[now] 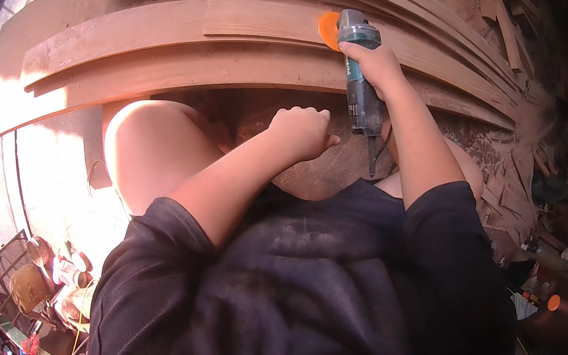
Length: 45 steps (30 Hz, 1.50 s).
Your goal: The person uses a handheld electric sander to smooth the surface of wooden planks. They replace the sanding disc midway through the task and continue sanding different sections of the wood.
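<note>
The angle grinder (363, 102) hides part of its orange disc (328, 31) and most of the right hand's (376, 67) fingers; whether the disc touches wood cannot be told. The left hand's (301, 132) palm faces away, its contents unseen. The grinder's cord (372, 157) disappears lower down. The bottom edge crops the dark shirt (301, 286); clutter (31, 292) at far left is indistinct.

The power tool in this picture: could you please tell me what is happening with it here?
The person's right hand grips an angle grinder, its orange disc up at the long wooden boards lying across in front. Whether the disc touches them or is spinning cannot be told. The left hand is curled in front of the body, apart from the angle grinder, with nothing visible in it.
</note>
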{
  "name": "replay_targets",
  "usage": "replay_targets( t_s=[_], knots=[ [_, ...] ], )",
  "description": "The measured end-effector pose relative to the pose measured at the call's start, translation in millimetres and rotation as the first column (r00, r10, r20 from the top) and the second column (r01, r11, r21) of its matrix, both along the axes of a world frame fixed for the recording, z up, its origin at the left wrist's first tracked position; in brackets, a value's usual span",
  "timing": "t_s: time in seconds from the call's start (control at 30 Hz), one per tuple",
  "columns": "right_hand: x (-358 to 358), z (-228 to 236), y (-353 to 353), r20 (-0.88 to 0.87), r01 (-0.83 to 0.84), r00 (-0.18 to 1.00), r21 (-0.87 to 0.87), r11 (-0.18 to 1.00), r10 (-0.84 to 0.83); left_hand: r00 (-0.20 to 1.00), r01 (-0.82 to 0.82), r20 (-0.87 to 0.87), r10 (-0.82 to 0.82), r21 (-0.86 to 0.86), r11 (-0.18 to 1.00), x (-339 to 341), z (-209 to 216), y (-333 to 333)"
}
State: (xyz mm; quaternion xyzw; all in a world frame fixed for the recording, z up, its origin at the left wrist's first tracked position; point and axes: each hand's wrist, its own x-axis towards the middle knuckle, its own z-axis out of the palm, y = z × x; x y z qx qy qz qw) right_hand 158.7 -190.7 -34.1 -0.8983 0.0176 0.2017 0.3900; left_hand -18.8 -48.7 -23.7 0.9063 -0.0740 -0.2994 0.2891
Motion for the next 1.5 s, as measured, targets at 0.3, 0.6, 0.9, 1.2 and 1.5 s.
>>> replay_targets(
  t_s=[0.3, 0.6, 0.9, 1.2, 1.5],
  knots=[
    [-12.7, 4.0, 11.0, -0.076, -0.022, 0.997, 0.015, 1.0, 0.023, 0.989, -0.143, -0.069, 0.129, -0.254, 0.957, 1.2, 19.0, 2.4],
    [-26.4, -23.1, -11.1, -0.167, 0.062, 0.986, 0.463, 0.884, 0.018, 0.98, -0.189, -0.01, 0.198, -0.362, 0.913, -3.7, -44.6, -42.7],
    [-50.4, 16.1, -62.4, -0.437, 0.436, 0.891, 0.749, 0.499, -0.122, 0.822, 0.088, 0.546, 0.16, -0.399, 0.913, -15.2, -44.5, -45.9],
    [-42.1, 21.1, -41.9, -0.199, 0.255, 0.966, 0.648, 0.718, -0.164, 0.68, -0.601, 0.028, 0.733, -0.551, 0.579, 22.0, -4.8, -61.6],
    [-9.9, -5.0, -31.6, -0.205, 0.175, 0.974, 0.384, 0.907, -0.1, 0.537, -0.842, -0.671, 0.512, -0.468, 0.268, 115.3, 18.2, -52.9]
  ],
)
